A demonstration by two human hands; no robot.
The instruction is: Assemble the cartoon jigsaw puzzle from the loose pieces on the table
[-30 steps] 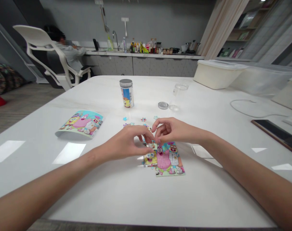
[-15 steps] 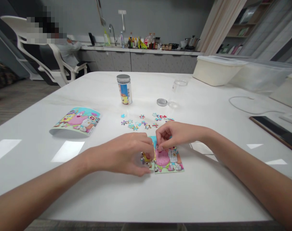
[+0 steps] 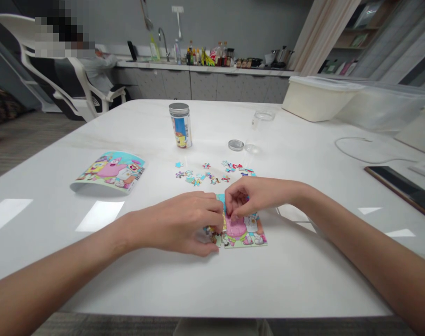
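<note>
A partly assembled jigsaw puzzle (image 3: 236, 228) with a pink cartoon starfish lies flat on the white table. A narrow gap runs between its left strip and the larger right section. My left hand (image 3: 187, 221) arches over the left strip, fingers bent down on it and thumb near its lower edge; it covers much of that strip. My right hand (image 3: 245, 198) rests at the puzzle's upper part, fingers curled and thumb close to the index finger. Whatever is between those fingertips is hidden. Several loose puzzle pieces (image 3: 212, 178) are scattered just beyond my hands.
A curved picture sheet (image 3: 114, 170) lies left. Farther back stand a lidded puzzle jar (image 3: 180, 126), a metal lid (image 3: 236, 145) and a clear jar (image 3: 261, 130). At right are a phone (image 3: 405, 189), a cable and storage boxes (image 3: 317, 100). A person sits beyond, far left.
The view has tilted slightly, so the scene sits a little higher. My left fingers have shifted slightly over the left strip; the right hand stays at the puzzle's upper part.
</note>
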